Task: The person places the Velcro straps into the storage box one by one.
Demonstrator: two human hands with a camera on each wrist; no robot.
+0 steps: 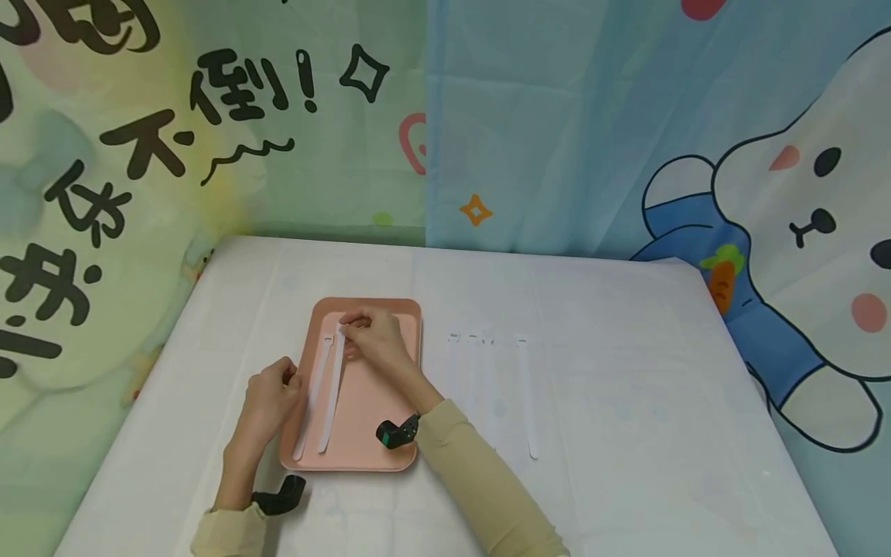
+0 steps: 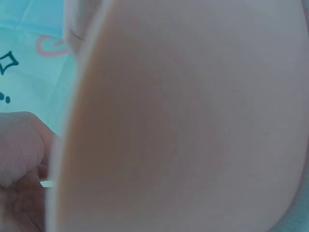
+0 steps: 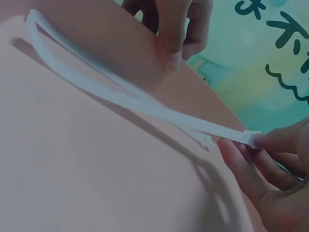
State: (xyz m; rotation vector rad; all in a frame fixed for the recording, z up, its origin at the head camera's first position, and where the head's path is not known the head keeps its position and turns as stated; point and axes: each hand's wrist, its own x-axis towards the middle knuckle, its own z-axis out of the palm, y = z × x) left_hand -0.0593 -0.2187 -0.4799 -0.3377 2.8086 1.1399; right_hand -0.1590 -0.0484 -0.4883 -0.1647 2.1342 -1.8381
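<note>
My right hand (image 1: 379,340) pinches the headed end of a white cable tie (image 1: 334,394) between thumb and fingers, over the far part of a pink tray (image 1: 376,304). In the right wrist view that cable tie (image 3: 149,110) bows from the fingertips down to its far end at the tray. A second white cable tie (image 1: 315,394) lies to its left in the tray, its small head (image 3: 207,141) close under the held one. At the tray's left rim, my left hand (image 1: 267,402) grips the edge, its thumb (image 3: 171,58) on the rim; its other fingers are partly hidden.
Several white cable ties lie side by side on the white tablecloth (image 1: 626,402) right of the tray, the rightmost cable tie (image 1: 527,402) standing out most. Behind the table hangs a printed curtain (image 1: 529,139). Each wrist bears a black camera, such as the right camera (image 1: 397,433).
</note>
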